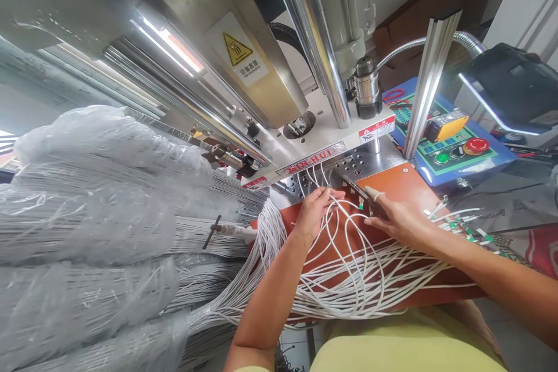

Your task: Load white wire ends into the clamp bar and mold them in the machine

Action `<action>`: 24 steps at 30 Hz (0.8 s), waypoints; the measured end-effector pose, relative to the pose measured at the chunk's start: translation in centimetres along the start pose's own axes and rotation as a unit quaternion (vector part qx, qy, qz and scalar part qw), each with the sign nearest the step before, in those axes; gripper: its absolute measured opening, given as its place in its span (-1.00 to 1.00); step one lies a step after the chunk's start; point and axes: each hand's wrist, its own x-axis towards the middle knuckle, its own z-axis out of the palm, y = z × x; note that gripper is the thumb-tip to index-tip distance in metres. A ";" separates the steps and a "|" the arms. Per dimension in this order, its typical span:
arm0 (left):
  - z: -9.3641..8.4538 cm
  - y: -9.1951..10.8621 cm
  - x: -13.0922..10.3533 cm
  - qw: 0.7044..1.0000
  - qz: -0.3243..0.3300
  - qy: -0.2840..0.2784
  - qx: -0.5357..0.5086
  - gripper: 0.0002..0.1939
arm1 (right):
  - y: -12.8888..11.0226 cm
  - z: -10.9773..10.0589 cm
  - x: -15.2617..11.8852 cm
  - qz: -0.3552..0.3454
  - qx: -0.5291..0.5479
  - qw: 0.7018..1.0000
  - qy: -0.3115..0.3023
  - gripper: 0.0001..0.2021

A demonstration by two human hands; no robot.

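Observation:
In front of the machine's lower plate, my left hand (317, 207) pinches white cables (330, 232) whose far ends run under the white machine block (322, 154). To its right, my right hand (389, 213) is closed around a dark metal tool (359, 190), long and thin, that points toward the metal plate with holes (349, 164). A finger of that hand has a pale wrap. Small green-and-white connectors (361, 204) lie between the hands on the orange-brown work surface (405, 183). Loops of cable hang below both hands.
Plastic-wrapped cable bundles (87, 209) fill the left side. A T-handle (212, 232) stands near them. Cable ends with green connectors (475, 232) lie at the right. Behind are a blue control panel (462, 154), an upright metal profile (429, 87) and a lamp (514, 90). Steel rods (314, 40) rise above the block.

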 end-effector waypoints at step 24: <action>2.6 -2.2 0.3 0.812 0.391 0.053 0.431 -0.83 | 0.7 0.2 0.1 0.011 0.009 1.000 -0.009 -0.29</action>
